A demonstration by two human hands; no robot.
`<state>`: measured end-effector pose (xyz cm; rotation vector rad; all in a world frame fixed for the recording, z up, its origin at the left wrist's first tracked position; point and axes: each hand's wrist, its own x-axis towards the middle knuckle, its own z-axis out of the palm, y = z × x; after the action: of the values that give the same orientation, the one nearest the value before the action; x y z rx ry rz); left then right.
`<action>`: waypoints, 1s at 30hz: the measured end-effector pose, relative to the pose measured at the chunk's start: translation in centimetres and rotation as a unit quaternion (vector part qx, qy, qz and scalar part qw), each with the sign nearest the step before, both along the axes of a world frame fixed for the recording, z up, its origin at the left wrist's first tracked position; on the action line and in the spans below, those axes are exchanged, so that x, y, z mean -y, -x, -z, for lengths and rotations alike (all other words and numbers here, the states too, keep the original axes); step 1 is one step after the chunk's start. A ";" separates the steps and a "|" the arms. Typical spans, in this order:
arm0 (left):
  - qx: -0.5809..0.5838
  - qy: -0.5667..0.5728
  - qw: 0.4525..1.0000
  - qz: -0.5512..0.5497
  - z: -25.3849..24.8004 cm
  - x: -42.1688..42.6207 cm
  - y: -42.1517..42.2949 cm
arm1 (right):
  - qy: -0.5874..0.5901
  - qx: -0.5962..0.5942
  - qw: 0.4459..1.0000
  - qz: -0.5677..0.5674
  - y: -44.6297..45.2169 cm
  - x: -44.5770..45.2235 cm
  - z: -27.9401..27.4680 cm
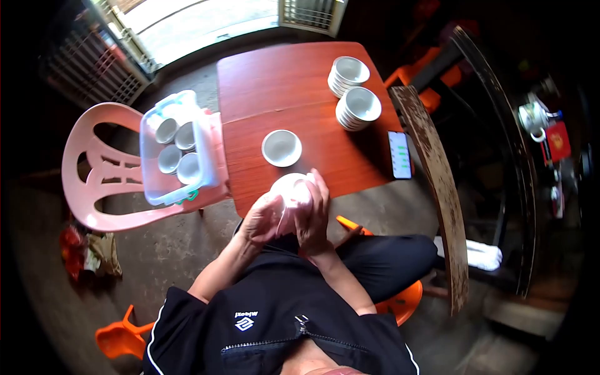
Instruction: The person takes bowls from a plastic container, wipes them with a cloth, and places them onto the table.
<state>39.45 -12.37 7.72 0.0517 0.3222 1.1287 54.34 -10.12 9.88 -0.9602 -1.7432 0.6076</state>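
Observation:
Close to the table's near edge, my two hands are closed around a white bowl [284,182] and a pink cloth [300,195]. My left hand [261,220] grips from the left, where the cloth hangs down beside the fingers. On the other side, my right hand [315,209] wraps its fingers over the cloth at the bowl's rim. Much of the bowl is hidden by the cloth and fingers. Just beyond my hands, a single white bowl [281,149] stands upright on the reddish-brown table [269,81].
Two bowl stacks [358,107] [348,72] stand at the table's right side, near a phone [399,154]. A clear plastic box [150,153] with several bowls rests on a pink chair [81,156] at left. A worn wooden bench back [440,194] rises at right.

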 end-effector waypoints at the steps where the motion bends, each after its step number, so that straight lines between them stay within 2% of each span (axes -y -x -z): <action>1: -0.087 -0.034 0.996 -0.013 -0.2 0.0 -0.1 | 0.043 -0.037 0.998 -0.025 -0.4 -0.9 -0.7; 2: -0.090 -0.037 0.995 0.031 -1.6 -0.2 -0.2 | 0.057 -0.102 0.989 -0.089 -1.0 -2.0 -1.5; 3: -0.102 -0.041 0.993 0.045 -1.4 0.1 -0.2 | -0.081 0.091 0.986 -0.113 -2.1 -3.8 -0.8; 4: -0.134 -0.053 0.987 0.072 -2.0 0.3 -0.6 | 0.186 -0.035 0.960 -0.208 -2.9 -4.8 -0.5; 5: -0.167 -0.064 0.979 0.095 -2.7 0.5 -1.0 | 0.434 -0.162 0.839 -0.285 -3.2 -5.2 -0.6; 6: -0.164 -0.071 0.978 0.109 -2.9 0.5 -1.2 | 0.448 -0.223 0.808 -0.311 -3.3 -5.0 -1.0; 7: -0.169 -0.071 0.980 0.083 -2.8 0.4 -1.3 | 0.502 -0.327 0.729 -0.331 -3.6 -5.1 -0.8; 8: -0.174 -0.072 0.981 0.057 -2.7 0.4 -1.4 | 0.299 -0.243 0.898 -0.215 -3.2 -3.9 1.0; 9: -0.178 -0.072 0.981 0.033 -2.7 0.3 -1.6 | 0.318 -0.322 0.874 -0.177 -2.5 -2.6 2.6; 10: -0.205 -0.092 0.974 0.011 -2.9 0.0 -2.3 | 0.369 -0.490 0.773 -0.162 -1.4 -1.3 4.6; 11: -0.248 -0.090 0.963 0.046 -4.5 -0.1 -2.6 | 0.378 -0.602 0.687 -0.149 -0.7 -0.2 6.6; 12: -0.321 -0.126 0.937 0.059 -4.4 -0.2 -2.9 | 0.387 -0.657 0.633 -0.135 -0.4 0.3 7.7; 13: -0.390 -0.162 0.904 0.072 -4.4 -0.3 -3.2 | 0.464 -0.608 0.643 -0.044 -0.8 -0.3 4.5; 14: -0.403 -0.162 0.898 0.071 -4.4 -0.3 -3.3 | 0.541 -0.553 0.632 0.038 -1.1 -0.9 1.3; 15: -0.389 -0.153 0.901 0.115 -5.8 -0.6 -2.6 | 0.439 -0.533 0.714 -0.121 -2.4 -1.3 1.6; 16: -0.304 -0.103 0.936 0.143 -5.0 -1.0 -1.2 | 0.256 -0.375 0.874 -0.173 -3.1 -2.2 1.0; 17: -0.214 -0.049 0.961 0.168 -4.7 -1.4 -0.3 | 0.054 -0.183 0.959 -0.212 -3.8 -3.4 0.4; 18: -0.120 -0.022 0.977 0.177 -4.7 -1.7 0.0 | 0.129 -0.201 0.938 -0.251 -4.4 -4.0 1.5; 19: -0.118 -0.043 0.979 0.161 -4.2 -1.9 -0.7 | 0.205 -0.217 0.912 -0.280 -4.7 -4.6 1.5; 21: -0.109 -0.045 0.984 0.131 -4.2 -2.1 -0.9 | 0.206 -0.253 0.925 -0.193 -4.0 -3.2 1.3; 22: -0.113 -0.057 0.987 0.098 -4.1 -2.2 -1.2 | 0.073 -0.171 0.981 -0.056 -2.9 -1.9 1.1; 23: -0.117 -0.068 0.989 0.065 -3.7 -2.0 -1.7 | -0.031 -0.026 0.991 0.127 -1.3 -0.4 1.5; 26: -0.178 -0.090 0.980 -0.004 -2.6 -0.8 -3.5 | 0.105 -0.136 0.982 0.082 -0.6 2.6 1.2; 27: -0.209 -0.101 0.972 -0.024 -2.2 -0.5 -3.9 | 0.207 -0.275 0.935 0.082 -0.2 2.6 0.9; 28: -0.234 -0.130 0.963 -0.030 -3.0 -0.5 -4.2 | 0.302 -0.407 0.858 0.081 0.2 2.3 -0.4; 29: -0.256 -0.156 0.953 -0.032 -2.8 -0.4 -4.1 | 0.385 -0.525 0.755 0.075 0.4 2.0 -1.2; 30: -0.277 -0.183 0.942 -0.036 -2.3 -0.3 -4.0 | 0.374 -0.483 0.791 0.040 0.1 2.0 -1.2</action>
<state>43.45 -12.09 10.05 0.7028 0.6135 1.2218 54.23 -12.16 11.07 -0.9487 -0.5020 1.4812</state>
